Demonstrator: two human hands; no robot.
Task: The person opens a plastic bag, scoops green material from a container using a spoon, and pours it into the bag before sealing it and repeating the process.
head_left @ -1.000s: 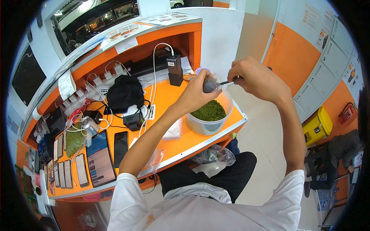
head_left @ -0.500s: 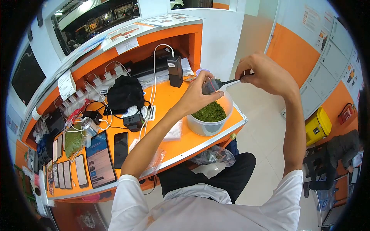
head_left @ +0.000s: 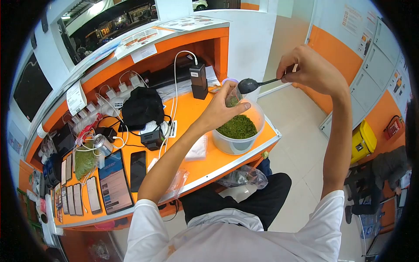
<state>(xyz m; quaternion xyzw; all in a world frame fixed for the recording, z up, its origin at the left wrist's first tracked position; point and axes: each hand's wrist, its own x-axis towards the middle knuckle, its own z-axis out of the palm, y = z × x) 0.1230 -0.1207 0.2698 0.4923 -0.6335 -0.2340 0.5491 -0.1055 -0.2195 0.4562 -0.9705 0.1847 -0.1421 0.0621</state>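
Observation:
My right hand (head_left: 312,72) grips the handle of a black spoon (head_left: 248,86), whose bowl is raised above the tub; I cannot see anything green on it. Closed around a small clear plastic bag (head_left: 232,100) is my left hand (head_left: 222,107), with a little green material showing inside the bag. Below both hands stands a round translucent plastic tub (head_left: 234,147), partly filled with finely shredded green leaves (head_left: 238,127). The spoon's bowl is at the upper right of the bag's mouth.
On the orange desk (head_left: 205,168) are clear plastic bags (head_left: 197,148), a black phone (head_left: 138,170), a tablet (head_left: 115,181), several more phones, a can (head_left: 103,144) and a black box on end (head_left: 198,81) with a white cable. A person (head_left: 384,174) bends at the far right.
My right hand has moved up and right, drawing the spoon out of the small bag. My left hand stays over the tub with the bag.

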